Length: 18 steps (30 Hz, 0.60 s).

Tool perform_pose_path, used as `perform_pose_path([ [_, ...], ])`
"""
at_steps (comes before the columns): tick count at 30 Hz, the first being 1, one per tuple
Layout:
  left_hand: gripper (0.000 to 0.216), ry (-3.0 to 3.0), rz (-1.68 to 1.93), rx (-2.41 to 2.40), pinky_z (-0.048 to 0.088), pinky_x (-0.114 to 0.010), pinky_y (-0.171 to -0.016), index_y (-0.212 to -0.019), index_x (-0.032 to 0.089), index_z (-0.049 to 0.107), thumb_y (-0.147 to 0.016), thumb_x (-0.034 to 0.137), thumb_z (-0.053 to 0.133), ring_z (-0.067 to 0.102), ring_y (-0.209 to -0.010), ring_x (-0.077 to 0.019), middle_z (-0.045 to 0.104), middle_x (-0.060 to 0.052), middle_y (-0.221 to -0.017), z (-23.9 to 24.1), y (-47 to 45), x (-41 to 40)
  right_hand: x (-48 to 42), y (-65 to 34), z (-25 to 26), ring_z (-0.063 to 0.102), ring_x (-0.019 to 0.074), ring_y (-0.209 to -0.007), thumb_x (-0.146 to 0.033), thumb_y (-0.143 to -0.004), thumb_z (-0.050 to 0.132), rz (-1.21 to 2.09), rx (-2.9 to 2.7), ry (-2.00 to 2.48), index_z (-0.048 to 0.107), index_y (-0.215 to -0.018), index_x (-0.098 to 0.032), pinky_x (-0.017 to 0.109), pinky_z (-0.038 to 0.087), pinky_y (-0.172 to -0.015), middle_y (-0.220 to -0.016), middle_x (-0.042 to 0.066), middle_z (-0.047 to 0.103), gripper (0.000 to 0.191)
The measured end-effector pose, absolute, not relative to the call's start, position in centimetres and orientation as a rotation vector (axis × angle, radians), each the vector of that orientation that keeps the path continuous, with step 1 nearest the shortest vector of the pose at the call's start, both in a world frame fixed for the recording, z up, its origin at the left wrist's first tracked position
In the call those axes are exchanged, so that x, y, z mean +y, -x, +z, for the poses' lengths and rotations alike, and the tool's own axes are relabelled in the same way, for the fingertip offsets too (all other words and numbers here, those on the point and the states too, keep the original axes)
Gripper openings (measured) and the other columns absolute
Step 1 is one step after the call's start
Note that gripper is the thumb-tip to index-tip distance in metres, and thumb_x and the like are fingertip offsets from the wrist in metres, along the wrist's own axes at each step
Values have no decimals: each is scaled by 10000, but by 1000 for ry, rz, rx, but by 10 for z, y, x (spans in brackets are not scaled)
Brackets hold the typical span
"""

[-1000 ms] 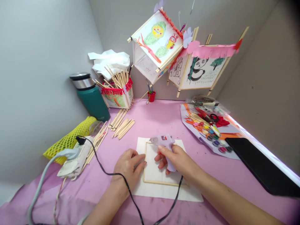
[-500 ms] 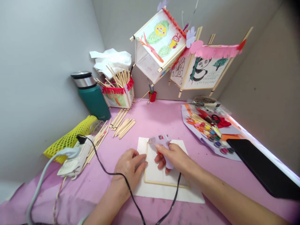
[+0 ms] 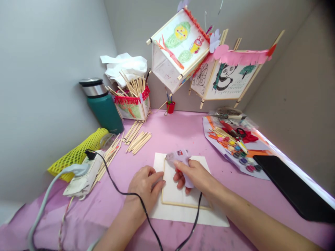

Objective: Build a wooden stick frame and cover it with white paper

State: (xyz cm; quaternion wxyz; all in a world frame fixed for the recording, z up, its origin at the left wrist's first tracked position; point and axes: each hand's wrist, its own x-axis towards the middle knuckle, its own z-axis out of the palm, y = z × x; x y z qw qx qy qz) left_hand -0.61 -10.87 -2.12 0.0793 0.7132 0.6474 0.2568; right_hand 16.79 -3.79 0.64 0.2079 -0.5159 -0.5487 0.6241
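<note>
My right hand (image 3: 195, 174) is wrapped round a pale purple hot glue gun (image 3: 184, 157). Its nozzle points left, at the upper left corner of a thin wooden stick frame (image 3: 183, 205). That frame lies on a white sheet of paper (image 3: 217, 220); my right hand hides part of it. With thumb and index finger, my left hand (image 3: 145, 184) pinches the left wooden stick (image 3: 163, 190) of the frame, resting at the paper's left edge. A black cord (image 3: 199, 209) runs from the glue gun's handle down toward the front edge.
On the left lie a power strip (image 3: 85, 177), a yellow mesh bag (image 3: 78, 153) and loose sticks (image 3: 141, 142); a green bottle (image 3: 104, 113) stands behind. Paper lanterns (image 3: 180, 42) hang above. Paint pots (image 3: 243, 161) and a black phone-like slab (image 3: 290, 188) lie right. The black cord crosses my left forearm.
</note>
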Motion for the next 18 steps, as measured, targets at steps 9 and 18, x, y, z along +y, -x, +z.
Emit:
perform_pose_path([
  [9, 184, -2141, 763, 1948, 457, -317, -686, -948, 241, 719, -842, 245, 568, 540, -772, -180, 564, -50, -856, -22, 7, -109, -38, -168, 5, 586, 127, -492, -491, -868, 513, 1747, -1526, 1433, 588, -700, -138, 199, 427, -361, -694, 89, 665, 399],
  [18, 188, -2132, 784, 1940, 457, -331, -696, -948, 237, 719, -846, 241, 561, 536, -774, -184, 563, -50, -857, -23, 7, -108, -38, -167, 8, 523, 106, -414, -488, -886, 490, 1749, -1540, 1459, 587, -638, -140, 192, 415, -351, -508, 46, 604, 438],
])
